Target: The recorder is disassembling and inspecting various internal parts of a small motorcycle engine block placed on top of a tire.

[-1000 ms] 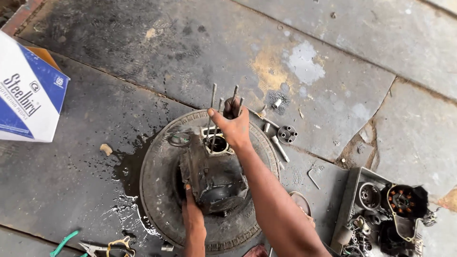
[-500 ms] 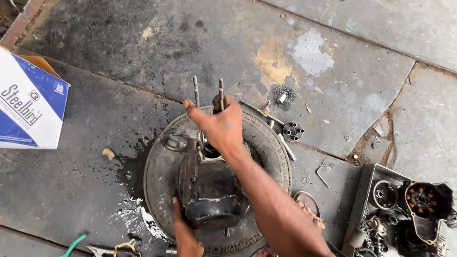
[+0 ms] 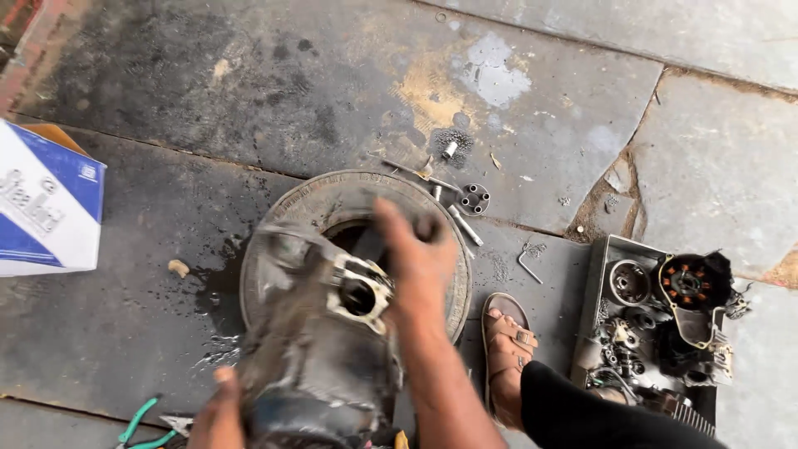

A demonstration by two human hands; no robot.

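Right hand [image 3: 420, 258] motion-blurred atop engine block [image 3: 320, 366]; grip unclear. Left hand [image 3: 218, 416] cut by bottom edge. Block hides tyre [image 3: 332, 195] near side.

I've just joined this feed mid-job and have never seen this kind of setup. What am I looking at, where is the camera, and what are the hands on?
There is no machine: a person works with bare hands, and the single camera sits on their head, looking down at a stained grey stone floor.

In the middle lies a small worn rubber tyre. Over it is a greasy dark metal engine casing with a round opening. The right hand is on its upper part, blurred by motion; the left hand grips its lower left edge.

Around it: a blue and white cardboard box on the left, green-handled pliers at the bottom, loose bolts and a small round metal disc beyond the tyre, and a grey tray of engine parts on the right. The person's sandalled foot rests beside the tyre.
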